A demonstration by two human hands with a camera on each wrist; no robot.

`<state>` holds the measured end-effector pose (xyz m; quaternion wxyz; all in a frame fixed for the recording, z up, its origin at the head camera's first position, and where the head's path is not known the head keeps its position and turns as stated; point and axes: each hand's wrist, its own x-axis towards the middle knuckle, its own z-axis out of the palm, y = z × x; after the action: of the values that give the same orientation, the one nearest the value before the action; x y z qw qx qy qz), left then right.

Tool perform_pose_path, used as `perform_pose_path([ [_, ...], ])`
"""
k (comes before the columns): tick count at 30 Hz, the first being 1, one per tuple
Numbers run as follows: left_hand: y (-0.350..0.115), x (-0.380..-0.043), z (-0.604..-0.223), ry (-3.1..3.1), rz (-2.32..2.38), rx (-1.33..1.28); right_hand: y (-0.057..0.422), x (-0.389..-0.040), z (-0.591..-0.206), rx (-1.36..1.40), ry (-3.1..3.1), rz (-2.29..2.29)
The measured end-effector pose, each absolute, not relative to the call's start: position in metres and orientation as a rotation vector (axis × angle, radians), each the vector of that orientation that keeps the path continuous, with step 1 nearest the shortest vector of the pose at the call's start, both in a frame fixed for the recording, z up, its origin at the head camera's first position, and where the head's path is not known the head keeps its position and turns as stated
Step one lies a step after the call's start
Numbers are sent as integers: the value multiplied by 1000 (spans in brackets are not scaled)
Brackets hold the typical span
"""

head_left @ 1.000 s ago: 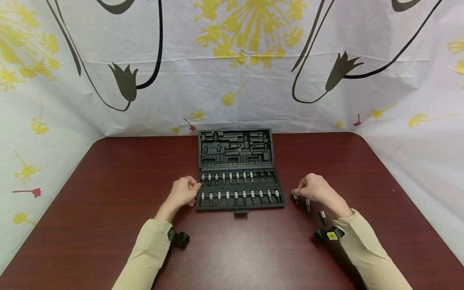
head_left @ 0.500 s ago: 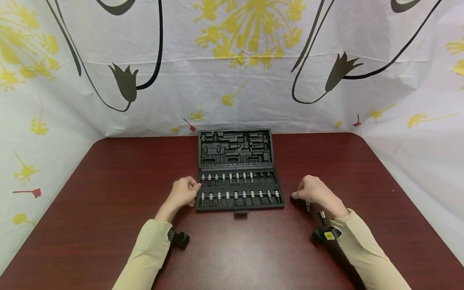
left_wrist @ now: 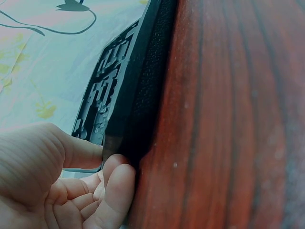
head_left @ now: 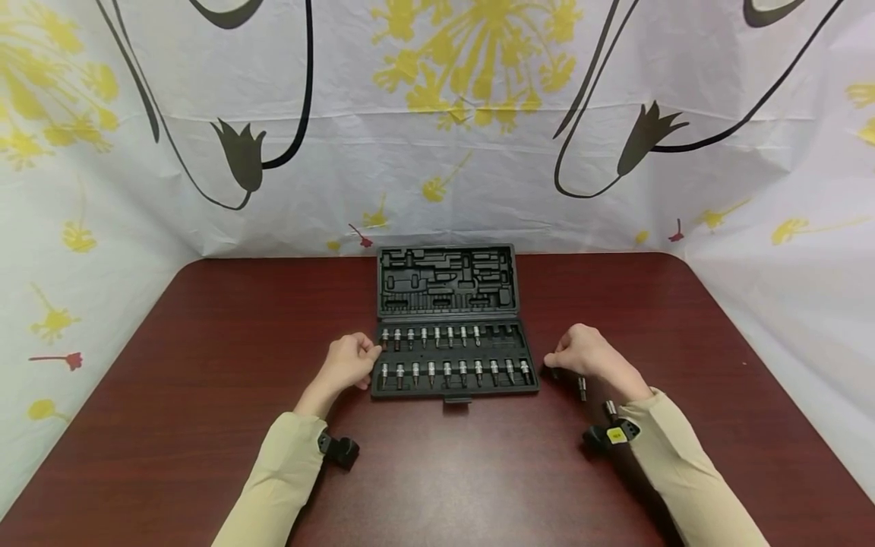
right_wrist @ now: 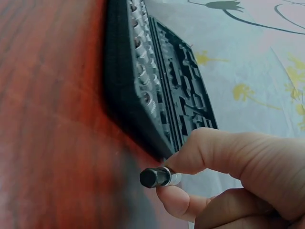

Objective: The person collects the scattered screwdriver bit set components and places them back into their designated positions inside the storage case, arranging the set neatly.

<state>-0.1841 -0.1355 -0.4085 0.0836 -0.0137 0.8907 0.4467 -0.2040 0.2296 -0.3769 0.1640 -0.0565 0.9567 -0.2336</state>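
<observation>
An open black bit socket case (head_left: 437, 352) lies on the table, its lid folded back and two rows of silver-topped bit sockets in its tray. My left hand (head_left: 347, 362) grips the case's left edge, thumb above and fingertips below, as the left wrist view also shows. Right of the case, my right hand (head_left: 589, 355) pinches a bit socket (right_wrist: 159, 177) between thumb and forefinger. Its dark hexagonal end faces the right wrist camera. Beneath that hand lie two loose bit sockets, a nearer one (head_left: 611, 411) and a farther one (head_left: 582, 388).
Several slots at the right end of the back row (head_left: 502, 331) hold no socket. The moulded lid (head_left: 447, 281) stands at the back, near a patterned white cloth (head_left: 506, 175). The dark red table (head_left: 437, 471) stretches out on both sides of the case.
My right hand has picked up the bit socket nearest the case and moved slightly left with it. My left hand keeps its grip on the case edge.
</observation>
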Motion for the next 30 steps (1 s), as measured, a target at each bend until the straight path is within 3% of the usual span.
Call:
perform_pose_path([
  [30, -136, -184, -410, 2660, 1354, -31, 166, -251, -367, -129, 2611, -779],
])
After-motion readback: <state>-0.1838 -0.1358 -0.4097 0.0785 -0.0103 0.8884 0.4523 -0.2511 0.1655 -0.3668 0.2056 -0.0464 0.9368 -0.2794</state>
